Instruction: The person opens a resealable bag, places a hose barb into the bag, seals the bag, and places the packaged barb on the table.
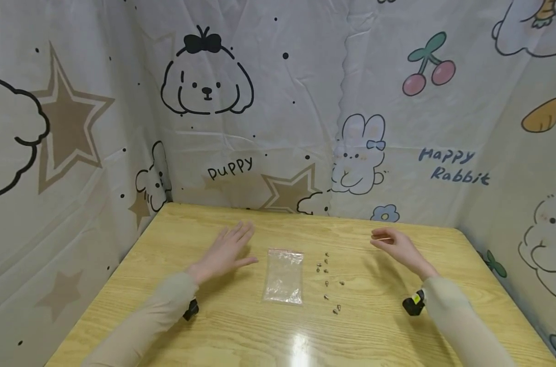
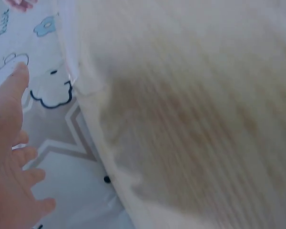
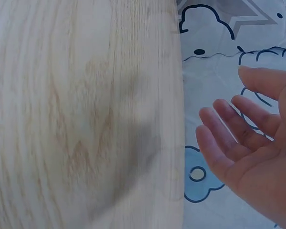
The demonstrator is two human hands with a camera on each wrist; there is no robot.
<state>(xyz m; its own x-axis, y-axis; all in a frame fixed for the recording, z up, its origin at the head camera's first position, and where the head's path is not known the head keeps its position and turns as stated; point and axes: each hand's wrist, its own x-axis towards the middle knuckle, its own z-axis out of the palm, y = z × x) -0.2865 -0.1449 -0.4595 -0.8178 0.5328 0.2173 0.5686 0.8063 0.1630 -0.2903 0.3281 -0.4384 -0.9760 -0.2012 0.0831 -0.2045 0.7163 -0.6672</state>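
A clear plastic zip bag (image 1: 284, 277) with a reddish strip along its top edge lies flat on the wooden table. To its right, several tiny metallic pieces (image 1: 326, 271) are scattered in a loose column, too small to tell their kind. My left hand (image 1: 227, 252) hovers left of the bag, fingers spread and holding nothing. Over the table's right part, my right hand (image 1: 394, 245) hangs in the air with relaxed fingers, apart from the pieces. In the right wrist view the palm and loosely bent fingers (image 3: 221, 136) show nothing in them.
The yellow wood-grain table (image 1: 241, 334) has its back edge against a printed cloth curtain (image 1: 287, 117), which also hangs at both sides. A small black device (image 1: 413, 304) is strapped under the right wrist, another (image 1: 191, 309) under the left.
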